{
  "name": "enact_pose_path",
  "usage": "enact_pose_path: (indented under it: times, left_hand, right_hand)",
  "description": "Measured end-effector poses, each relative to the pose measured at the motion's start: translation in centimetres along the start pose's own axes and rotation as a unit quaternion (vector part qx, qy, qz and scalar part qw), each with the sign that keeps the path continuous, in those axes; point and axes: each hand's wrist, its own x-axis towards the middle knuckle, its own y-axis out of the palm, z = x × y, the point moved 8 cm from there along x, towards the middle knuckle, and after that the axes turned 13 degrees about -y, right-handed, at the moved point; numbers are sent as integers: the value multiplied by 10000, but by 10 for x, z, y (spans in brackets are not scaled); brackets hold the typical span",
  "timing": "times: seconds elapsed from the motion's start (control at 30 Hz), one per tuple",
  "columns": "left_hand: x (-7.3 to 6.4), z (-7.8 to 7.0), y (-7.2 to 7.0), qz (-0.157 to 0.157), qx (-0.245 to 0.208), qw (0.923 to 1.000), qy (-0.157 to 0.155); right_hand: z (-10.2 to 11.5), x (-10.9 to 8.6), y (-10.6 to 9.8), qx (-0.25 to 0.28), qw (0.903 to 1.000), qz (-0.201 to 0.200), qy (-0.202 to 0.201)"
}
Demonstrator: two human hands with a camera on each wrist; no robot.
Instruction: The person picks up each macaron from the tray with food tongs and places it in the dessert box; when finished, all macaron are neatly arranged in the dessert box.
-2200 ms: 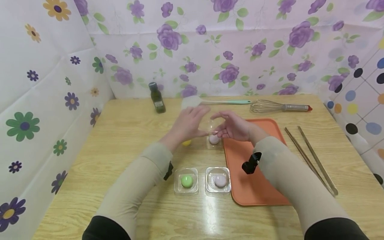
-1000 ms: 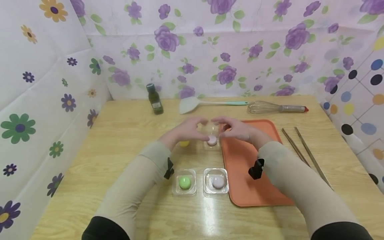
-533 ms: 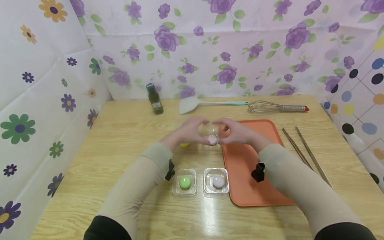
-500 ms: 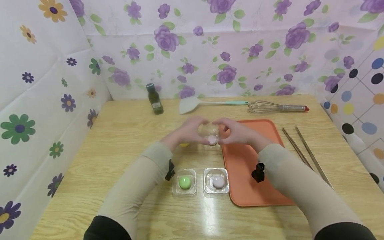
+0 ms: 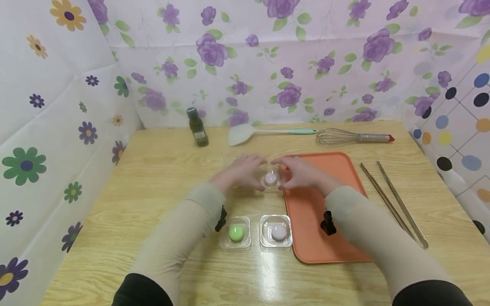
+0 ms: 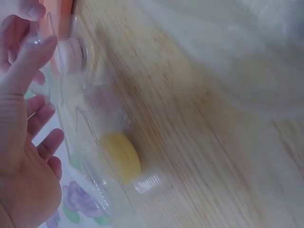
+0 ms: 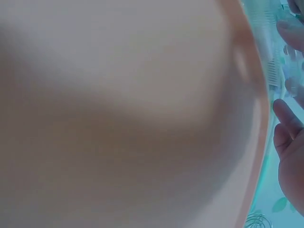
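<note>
A pale pink macaron [image 5: 270,178] sits in a clear plastic box at the table's middle, beside the tray's left edge. My left hand [image 5: 242,171] and right hand [image 5: 304,172] curve around the box from either side, thumbs nearer me. They hold the edges of its clear lid, which sits low over the macaron. The left wrist view shows the left thumb [image 6: 40,54] at the lid's edge. A yellow macaron [image 6: 121,154] in another clear box stands beyond the left hand, mostly hidden in the head view. The right wrist view is mostly blurred; only some fingers [image 7: 287,116] show.
Nearer me, a green macaron [image 5: 236,233] and a lilac macaron [image 5: 279,232] sit in clear boxes. An orange tray [image 5: 317,238] lies right, with metal tongs [image 5: 398,204] beyond it. A dark bottle [image 5: 197,127], spatula [image 5: 240,134] and whisk [image 5: 340,137] line the back.
Both hands have come down around the pink macaron's box, lowering the clear lid that they held above it. The other boxes, tray and tools have not moved.
</note>
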Motion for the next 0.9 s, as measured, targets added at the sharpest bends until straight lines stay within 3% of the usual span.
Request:
enact_pose_path:
  times: [0.33, 0.57, 0.9]
  left_hand:
    - [-1, -2, 0, -47, 346, 9994, -78]
    - [-5, -1, 2, -65, 322, 9995, -13]
    - [-5, -3, 4, -232, 520, 9984, 54]
  right_hand:
    - [-4, 2, 9, 73, 9998, 73, 153]
    - [4, 5, 13, 111, 9996, 234, -134]
    - [-1, 1, 16, 348, 9990, 223, 197]
